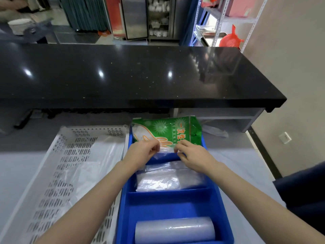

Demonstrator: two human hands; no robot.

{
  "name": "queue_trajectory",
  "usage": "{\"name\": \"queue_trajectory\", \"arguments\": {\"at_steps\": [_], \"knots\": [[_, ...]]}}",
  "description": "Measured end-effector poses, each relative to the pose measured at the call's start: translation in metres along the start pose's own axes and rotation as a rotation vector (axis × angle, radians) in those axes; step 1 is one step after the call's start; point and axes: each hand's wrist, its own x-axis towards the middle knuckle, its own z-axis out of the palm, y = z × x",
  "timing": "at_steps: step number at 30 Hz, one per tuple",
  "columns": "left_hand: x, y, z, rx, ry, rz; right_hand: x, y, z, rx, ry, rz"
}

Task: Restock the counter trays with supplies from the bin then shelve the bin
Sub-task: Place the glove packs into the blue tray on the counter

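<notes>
A blue divided tray [168, 205] lies lengthwise in front of me on the grey counter. A green pack of disposable gloves [167, 131] stands tilted in its far compartment. My left hand [142, 152] and my right hand [191, 155] both pinch the clear lower edge of that pack. The middle compartment holds a flat stack of clear plastic bags [168, 180]. A roll of clear plastic film [174, 229] lies in the near compartment. To the left sits a white perforated bin [70, 173] with clear plastic sheets inside.
A long black stone counter [133, 74] runs across the view beyond the tray, with a dark gap beneath it. A loose clear bag [214, 131] lies right of the tray. Metal shelving [221, 23] with a red bag stands at the back right.
</notes>
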Motion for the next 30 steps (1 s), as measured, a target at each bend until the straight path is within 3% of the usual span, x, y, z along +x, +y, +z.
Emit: {"name": "queue_trajectory", "arguments": {"at_steps": [4,13,19,24,30], "knots": [[0.004,-0.001,-0.002,-0.020,0.006,0.021,0.003,0.002,0.000,0.024,-0.008,0.012],[0.014,-0.011,0.005,0.319,-0.159,0.206,0.011,0.003,0.010,0.065,-0.078,0.076],[0.000,-0.011,0.007,0.281,-0.182,-0.054,0.013,-0.001,0.006,0.083,-0.169,0.160],[-0.008,-0.010,0.002,0.434,-0.252,-0.058,0.006,-0.002,-0.007,0.010,-0.097,0.106],[-0.021,-0.003,-0.011,0.482,-0.047,-0.102,0.003,0.002,-0.024,0.006,0.001,0.034]]}}
